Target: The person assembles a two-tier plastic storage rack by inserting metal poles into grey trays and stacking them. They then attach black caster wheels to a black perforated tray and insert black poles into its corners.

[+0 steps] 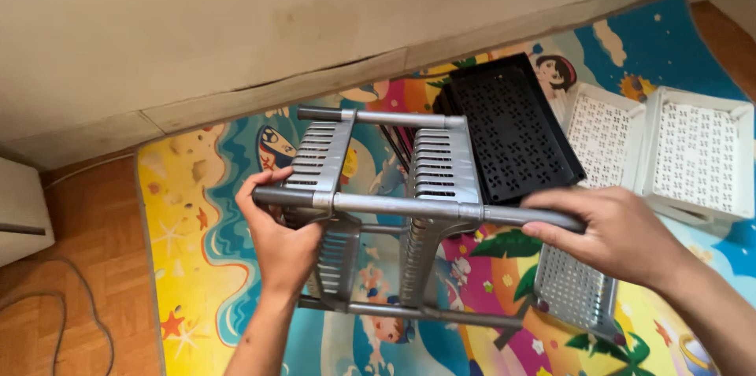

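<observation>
The grey plastic-and-tube shelf frame (394,218), built of round metal-grey tubes and two slatted grey side panels, was held up off the floor, tipped so its tubes ran left to right and its panels dropped away toward the mat. It seemed to be carried that way so both panels and the lower tubes stayed in sight from above. The near top tube (409,207) was the part gripped: the left hand (279,238) wrapped its left end, fingers curled over beside the left panel, a tight closed grip on the tube. The right hand (614,234) closed over the tube's right end, fingers folded round it past the right panel. So the frame hung between the two grips, its bulk below and beyond them.

Under it lay a bright cartoon-printed foam play mat (197,211) over a brown wooden floor (87,266). A black perforated plastic tray (512,132) lay on the mat just beyond the frame, far right. Two white perforated plastic trays (661,148) lay further right, side by side, and a grey perforated tray (571,285) sat below the right hand. A beige wall (236,22) ran along the far side, and a thin cable (71,305) trailed on the floor at near left
</observation>
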